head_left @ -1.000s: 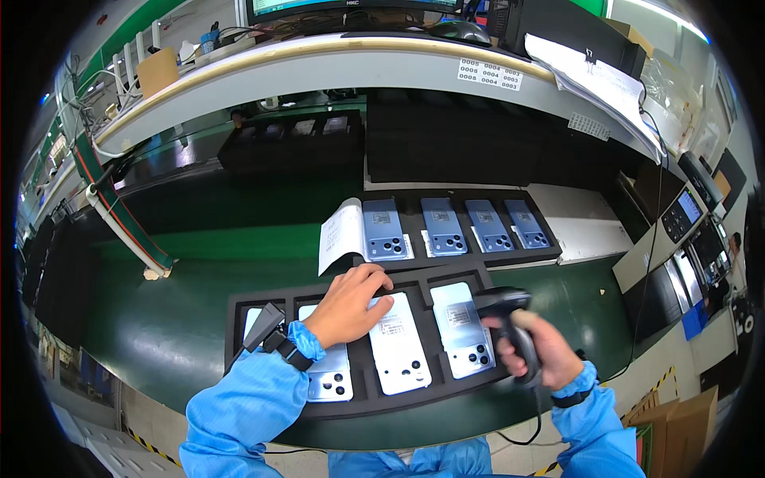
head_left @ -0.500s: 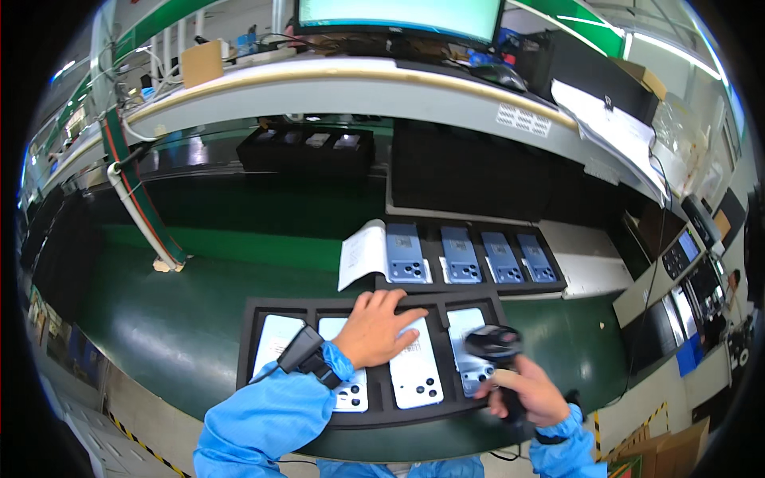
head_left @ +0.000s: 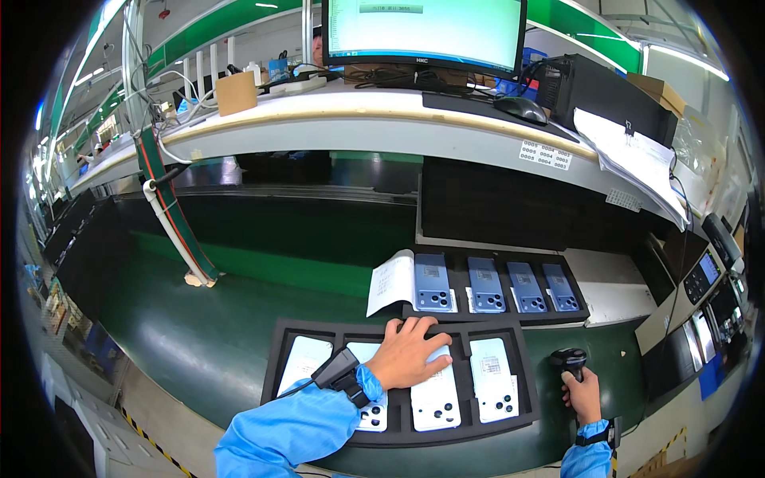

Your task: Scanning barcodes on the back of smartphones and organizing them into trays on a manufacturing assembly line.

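While fingers (head_left: 422, 325) overlap it, white phone (head_left: 434, 394) lies beneath.

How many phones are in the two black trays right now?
8: four blue phones in the far tray, four white phones in the near tray, two partly under the left hand.

A wide monitor (head_left: 424, 32) is glowing pale green at the back edge of the upper shelf (head_left: 335, 119). A small brown cardboard box (head_left: 237, 93) is sitting toward the shelf's left end, and another brown carton (head_left: 657, 92) is resting at its right end. A white rectangular label (head_left: 546, 154) is sticking to the shelf's front edge. Small control screens (head_left: 701, 279) are showing at the counter's right edge.
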{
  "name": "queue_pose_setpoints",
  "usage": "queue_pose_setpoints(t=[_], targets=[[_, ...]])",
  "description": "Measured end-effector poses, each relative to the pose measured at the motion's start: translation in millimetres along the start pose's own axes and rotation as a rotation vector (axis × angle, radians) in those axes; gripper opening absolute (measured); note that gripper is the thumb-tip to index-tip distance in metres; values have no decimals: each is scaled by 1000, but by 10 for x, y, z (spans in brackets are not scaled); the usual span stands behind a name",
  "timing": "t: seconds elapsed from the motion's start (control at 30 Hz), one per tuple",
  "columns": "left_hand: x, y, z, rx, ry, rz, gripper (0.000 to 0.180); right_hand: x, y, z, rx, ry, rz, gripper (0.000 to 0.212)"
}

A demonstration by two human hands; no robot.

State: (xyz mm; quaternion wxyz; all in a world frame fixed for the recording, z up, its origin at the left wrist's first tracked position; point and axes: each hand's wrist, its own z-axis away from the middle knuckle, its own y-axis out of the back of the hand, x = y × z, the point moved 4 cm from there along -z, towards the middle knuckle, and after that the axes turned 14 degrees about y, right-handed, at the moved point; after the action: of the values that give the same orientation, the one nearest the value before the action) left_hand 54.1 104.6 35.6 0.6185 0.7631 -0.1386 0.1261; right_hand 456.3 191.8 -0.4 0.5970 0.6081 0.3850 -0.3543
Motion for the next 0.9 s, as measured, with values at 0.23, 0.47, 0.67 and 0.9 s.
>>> queue_pose_setpoints(t=[0.23,0.47,0.67,0.9], targets=[[-182,-5,-46,216,19,527,34,192,-133,-227,-29,61,-78,20],[-78,38,-34,17,140,619,29,-96,-45,-126,-83,112,106,35],[-83,111,-48,12,111,570,27,-29,-47,-202,-59,157,177,36],[-101,82,-35,31,115,570,28,-12,-48,-193,-45,166,199,37]])
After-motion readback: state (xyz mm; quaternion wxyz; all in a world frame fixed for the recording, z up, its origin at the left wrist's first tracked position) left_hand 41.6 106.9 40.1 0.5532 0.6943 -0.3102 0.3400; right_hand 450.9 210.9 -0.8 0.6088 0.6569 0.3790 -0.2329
